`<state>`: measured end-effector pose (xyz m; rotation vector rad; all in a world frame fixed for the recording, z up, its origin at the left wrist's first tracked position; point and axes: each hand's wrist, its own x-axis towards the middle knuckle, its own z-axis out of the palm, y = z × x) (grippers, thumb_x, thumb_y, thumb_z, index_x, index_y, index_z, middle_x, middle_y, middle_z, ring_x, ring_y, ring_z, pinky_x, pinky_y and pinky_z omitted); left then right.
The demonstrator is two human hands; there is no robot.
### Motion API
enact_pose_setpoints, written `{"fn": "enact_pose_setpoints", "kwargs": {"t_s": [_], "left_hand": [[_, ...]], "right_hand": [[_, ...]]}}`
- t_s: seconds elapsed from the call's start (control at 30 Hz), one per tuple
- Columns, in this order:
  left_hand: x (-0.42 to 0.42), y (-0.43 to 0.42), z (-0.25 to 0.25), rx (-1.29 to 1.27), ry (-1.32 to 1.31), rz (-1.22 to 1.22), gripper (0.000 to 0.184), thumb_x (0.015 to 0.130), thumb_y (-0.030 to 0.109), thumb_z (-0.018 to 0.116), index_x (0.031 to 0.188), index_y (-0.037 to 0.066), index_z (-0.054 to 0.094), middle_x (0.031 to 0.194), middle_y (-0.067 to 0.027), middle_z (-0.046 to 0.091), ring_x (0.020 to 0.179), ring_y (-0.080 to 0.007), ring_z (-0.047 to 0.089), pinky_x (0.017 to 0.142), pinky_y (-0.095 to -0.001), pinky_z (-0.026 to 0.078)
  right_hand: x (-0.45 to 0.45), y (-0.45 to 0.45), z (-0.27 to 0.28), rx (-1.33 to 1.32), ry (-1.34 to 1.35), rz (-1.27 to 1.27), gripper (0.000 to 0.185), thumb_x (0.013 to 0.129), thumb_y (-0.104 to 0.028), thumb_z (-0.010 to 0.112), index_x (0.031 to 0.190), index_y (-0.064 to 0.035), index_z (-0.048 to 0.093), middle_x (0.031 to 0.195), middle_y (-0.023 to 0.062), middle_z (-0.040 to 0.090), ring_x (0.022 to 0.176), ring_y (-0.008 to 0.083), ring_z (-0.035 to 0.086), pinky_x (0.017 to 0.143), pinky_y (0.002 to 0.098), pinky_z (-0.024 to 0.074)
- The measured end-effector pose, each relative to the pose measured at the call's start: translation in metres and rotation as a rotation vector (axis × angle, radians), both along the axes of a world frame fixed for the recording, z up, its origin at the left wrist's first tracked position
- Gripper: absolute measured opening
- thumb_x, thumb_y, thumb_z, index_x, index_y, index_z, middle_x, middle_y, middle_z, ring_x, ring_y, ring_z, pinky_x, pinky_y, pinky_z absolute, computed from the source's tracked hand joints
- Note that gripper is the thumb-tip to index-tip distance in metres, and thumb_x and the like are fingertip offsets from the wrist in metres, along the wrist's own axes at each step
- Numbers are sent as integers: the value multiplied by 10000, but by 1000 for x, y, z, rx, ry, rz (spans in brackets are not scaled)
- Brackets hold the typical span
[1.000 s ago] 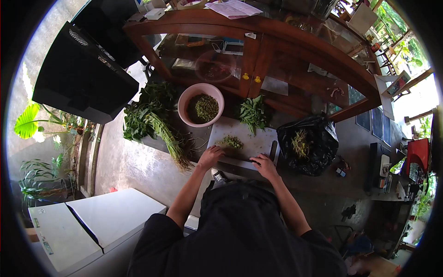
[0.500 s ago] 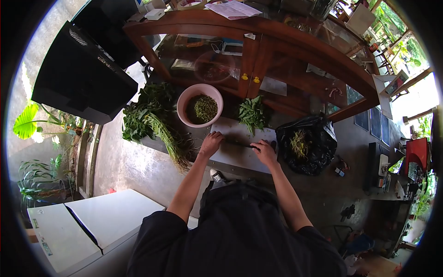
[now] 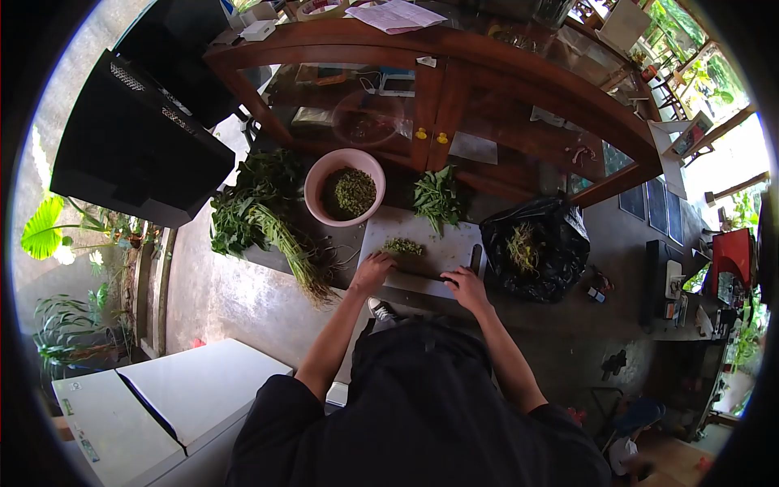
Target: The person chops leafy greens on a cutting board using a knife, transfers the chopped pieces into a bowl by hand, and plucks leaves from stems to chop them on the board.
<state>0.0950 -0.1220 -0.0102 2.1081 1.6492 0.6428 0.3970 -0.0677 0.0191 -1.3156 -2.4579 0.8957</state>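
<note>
On a white cutting board (image 3: pixel 450 243) lies a small heap of chopped greens (image 3: pixel 403 246). My right hand (image 3: pixel 465 288) is closed around the dark handle of a knife (image 3: pixel 422 284), whose blade points left along the board's near edge. Beside the blade's left end, my left hand (image 3: pixel 373 273) rests with curled fingers; whether they grip the blade is hard to make out. A leafy green bunch (image 3: pixel 438 199) sits at the board's far edge. Behind and to the left stands a pink bowl (image 3: pixel 312 195) partly filled with chopped greens.
Long-stemmed greens with roots (image 3: pixel 280 243) lie at the left. A black plastic bag (image 3: pixel 560 268) with stringy root scraps (image 3: pixel 523 250) is right of the board. A wooden glass-door cabinet (image 3: pixel 434 105) runs along the back; a white fridge (image 3: pixel 203 381) stands lower left.
Both hands and the knife have come toward me, to the board's near edge. The heap of chopped greens now shows on the board beyond the blade. The view has shifted slightly.
</note>
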Motion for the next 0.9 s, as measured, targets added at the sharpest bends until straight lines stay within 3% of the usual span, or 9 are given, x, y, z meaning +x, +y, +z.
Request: {"fn": "enact_pose_setpoints", "kwargs": {"t_s": [0.3, 0.47, 0.63, 0.7, 0.8, 0.87, 0.9], "left_hand": [[-17, 48, -5, 66, 7, 125, 122, 816, 70, 628, 930, 69, 672, 974, -84, 641, 980, -292, 586, 887, -406, 478], [-9, 47, 24, 143, -390, 234, 95, 840, 49, 658, 927, 13, 664, 961, -130, 655, 907, -349, 634, 791, -421, 513], [-4, 36, 22, 157, -394, 365, 90, 872, 38, 632, 942, -11, 660, 964, -161, 660, 910, -363, 639, 789, -424, 512], [-3, 34, 14, 180, -398, 365, 94, 882, 39, 618, 944, -20, 656, 961, -173, 656, 906, -369, 634, 790, -435, 511], [0, 31, 7, 116, -373, 373, 156, 915, 74, 576, 1023, -14, 646, 1042, -193, 652, 985, -387, 621, 850, -444, 503], [6, 30, 9, 132, -330, 402, 258, 953, 128, 528, 1146, -23, 609, 1184, -228, 615, 1155, -406, 556, 985, -439, 456], [7, 30, 4, 129, -331, 400, 258, 953, 128, 528, 1146, -23, 609, 1184, -228, 615, 1155, -406, 556, 985, -439, 456]], "right_hand": [[-24, 39, 2, 105, 64, -41, 223, 878, -192, 655, 1094, -193, 709, 925, 62, 613, 925, 287, 613, 769, 412, 511], [-11, 28, 30, -10, 28, -96, 235, 866, -212, 674, 1098, -197, 709, 930, 57, 631, 897, 313, 628, 740, 440, 516], [16, 1, 33, -63, -13, -181, 285, 831, -221, 725, 1113, -178, 712, 929, 74, 666, 835, 355, 646, 712, 449, 521], [27, -10, 23, -12, -29, -222, 307, 820, -212, 740, 1124, -178, 713, 1006, 106, 695, 909, 357, 654, 743, 437, 531], [35, -24, 15, -31, -16, -287, 311, 820, -196, 741, 1127, -164, 710, 1084, 147, 691, 982, 356, 650, 788, 422, 538], [34, -31, 16, -6, 33, -304, 311, 813, -174, 744, 1121, -143, 709, 1046, 140, 691, 947, 356, 650, 775, 416, 528], [34, -35, 15, 22, 84, -320, 312, 806, -152, 746, 1114, -123, 708, 1007, 133, 691, 912, 357, 649, 763, 411, 518]]}}
